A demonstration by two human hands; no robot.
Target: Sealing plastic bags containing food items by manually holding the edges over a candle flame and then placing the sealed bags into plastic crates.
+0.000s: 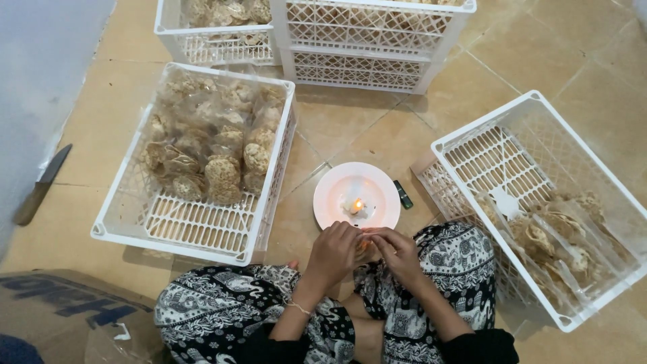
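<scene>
The floor is tan tile, and a person is sitting cross-legged on it in patterned trousers, ringed by white plastic crates. Both hands are meeting just this side of a white plate [337,183] where a small candle [356,206] is burning. The left hand [333,253] and right hand [396,251] are pinching a small clear packet [364,240] between their fingertips; it is mostly hidden, so I cannot tell its long axis or which way it is pointing. The flame is lying straight ahead of the fingers, very near, about equally close to both hands. A crate of bagged crackers [202,162] is sitting to the left, another crate [539,202] to the right. A dark lighter [403,195] is lying just beside the plate.
</scene>
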